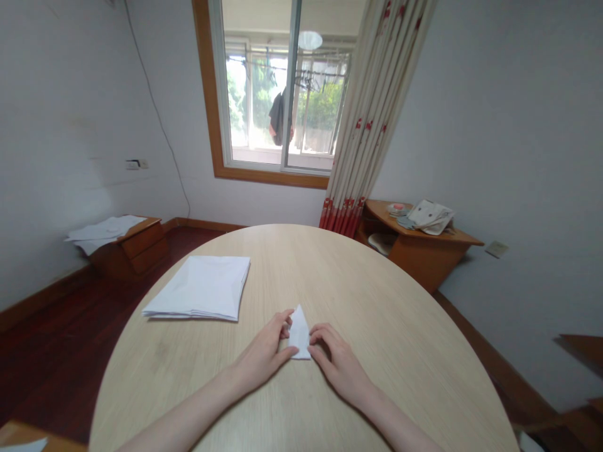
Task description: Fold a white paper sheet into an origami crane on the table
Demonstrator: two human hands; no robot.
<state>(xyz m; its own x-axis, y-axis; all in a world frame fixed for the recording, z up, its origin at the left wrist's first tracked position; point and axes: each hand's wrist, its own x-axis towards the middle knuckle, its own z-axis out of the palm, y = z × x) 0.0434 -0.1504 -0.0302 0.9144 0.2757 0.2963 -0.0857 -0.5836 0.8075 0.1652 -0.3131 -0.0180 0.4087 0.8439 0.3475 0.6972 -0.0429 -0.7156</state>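
Observation:
A white paper folded into a narrow pointed triangle lies on the pale wood oval table, its tip pointing away from me. My left hand curls against its left side, with the fingertips on the paper's edge. My right hand presses in from the other side, its fingers touching the right edge and lower corner. A neat stack of folded white paper sheets lies farther left on the table, out of reach of neither hand's fingers but apart from both.
A low wooden cabinet with loose white sheets stands at the left wall. A wooden corner shelf holds a cloth bag and small items at right. Dark wood flooring surrounds the table. A curtain and window stand behind it.

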